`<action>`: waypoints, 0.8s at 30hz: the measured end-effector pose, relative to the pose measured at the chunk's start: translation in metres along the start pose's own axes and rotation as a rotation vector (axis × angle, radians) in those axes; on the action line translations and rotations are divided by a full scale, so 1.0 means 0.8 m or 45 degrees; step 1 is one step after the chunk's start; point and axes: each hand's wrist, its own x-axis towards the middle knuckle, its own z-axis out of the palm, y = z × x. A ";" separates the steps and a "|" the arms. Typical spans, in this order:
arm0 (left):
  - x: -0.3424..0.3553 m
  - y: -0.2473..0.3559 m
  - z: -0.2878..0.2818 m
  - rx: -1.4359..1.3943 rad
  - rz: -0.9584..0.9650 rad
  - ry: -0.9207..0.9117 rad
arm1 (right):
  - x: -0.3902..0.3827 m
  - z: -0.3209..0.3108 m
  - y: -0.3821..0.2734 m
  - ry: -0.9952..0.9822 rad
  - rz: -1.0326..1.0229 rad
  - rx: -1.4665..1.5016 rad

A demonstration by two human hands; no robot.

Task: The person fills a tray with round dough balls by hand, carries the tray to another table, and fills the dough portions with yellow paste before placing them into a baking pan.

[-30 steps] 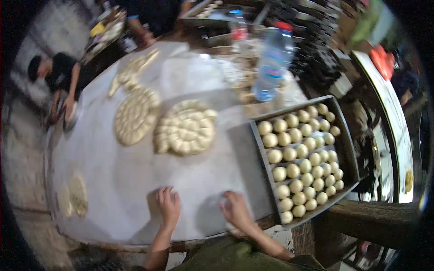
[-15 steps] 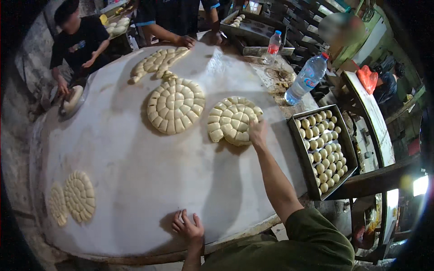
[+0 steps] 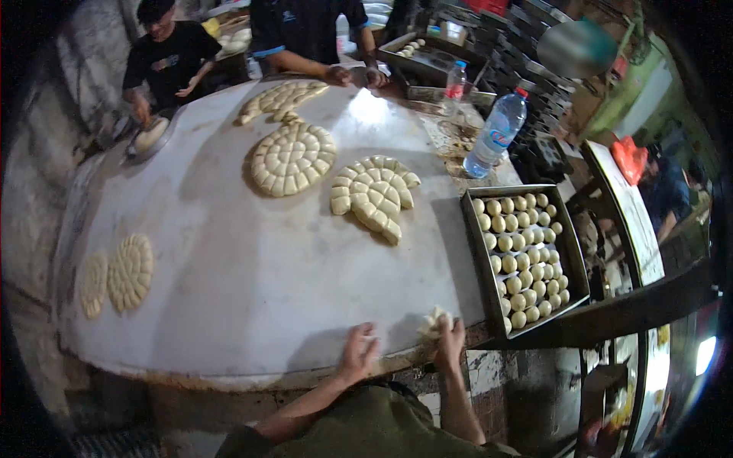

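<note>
Near the table's front edge, my left hand (image 3: 357,351) hovers empty with loosely bent, parted fingers. To its right, my right hand (image 3: 449,342) grips a small piece of pale dough (image 3: 430,322) beside the tray (image 3: 582,271) of round dough balls. Farther up the pale table (image 3: 214,267) lies a scored dough disc (image 3: 370,195) with part of its rim gone. Behind it are a fuller scored disc (image 3: 292,159) and a curved dough strip (image 3: 279,99). Two flatter dough pieces (image 3: 130,271) lie at the far left.
A co-worker (image 3: 169,65) at the back left has a hand at a metal bowl (image 3: 134,153); another (image 3: 298,34) stands at the far edge. A large water bottle (image 3: 495,137), a smaller bottle (image 3: 455,88), more trays (image 3: 427,61) and a narrow white board (image 3: 634,217) are on the right.
My right hand has come back from the nearer disc with a dough piece, leaving that disc's rim broken. My left hand has moved slightly right. The view has shifted.
</note>
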 end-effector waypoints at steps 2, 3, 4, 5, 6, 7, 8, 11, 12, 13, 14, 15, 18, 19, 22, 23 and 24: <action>-0.003 0.044 0.059 -0.515 -0.309 -0.087 | -0.058 0.018 -0.036 -0.307 0.178 0.091; -0.005 0.046 0.063 -0.511 -0.292 -0.063 | -0.070 0.017 -0.012 -0.321 -0.091 -0.018; -0.011 0.042 0.060 0.055 -0.145 -0.173 | -0.084 0.025 -0.009 -0.345 -0.350 -0.119; -0.019 0.039 0.054 0.625 -0.013 -0.275 | -0.088 0.024 -0.014 -0.314 -0.448 -0.209; -0.031 0.045 0.046 0.647 -0.024 -0.236 | -0.086 0.033 -0.040 -0.300 -0.464 -0.110; -0.047 0.058 0.038 0.445 -0.147 -0.249 | -0.066 0.037 -0.049 -0.150 -0.802 -0.241; -0.065 0.069 0.029 0.236 -0.266 -0.261 | -0.039 0.045 -0.051 -0.051 -0.909 -0.190; -0.119 0.070 -0.038 0.111 -0.294 -0.068 | 0.045 0.050 -0.132 0.271 -0.567 0.299; -0.136 0.045 -0.076 0.024 -0.364 -0.017 | 0.045 0.053 -0.173 0.241 -0.406 0.566; -0.146 0.013 -0.125 0.085 -0.361 0.203 | 0.029 0.066 -0.176 0.001 -0.516 0.383; -0.152 -0.014 -0.175 0.152 -0.357 0.435 | 0.006 0.088 -0.167 -0.248 -0.621 0.203; -0.139 -0.017 -0.219 0.363 -0.462 0.458 | -0.026 0.109 -0.148 -0.462 -0.495 -0.046; -0.101 -0.119 -0.351 1.225 -0.120 0.555 | -0.029 0.176 -0.024 -0.940 -0.756 -1.081; -0.053 -0.095 -0.339 1.424 -0.019 0.583 | -0.009 0.177 0.011 -0.682 -1.122 -1.319; 0.049 -0.053 -0.319 0.947 -0.130 0.584 | -0.019 0.278 0.034 -0.531 -0.972 -1.403; 0.063 -0.026 -0.293 0.961 -0.153 0.427 | -0.033 0.281 0.072 -0.526 -0.978 -1.408; 0.082 0.009 -0.265 0.969 -0.148 0.254 | -0.041 0.268 0.122 -0.641 -0.930 -1.254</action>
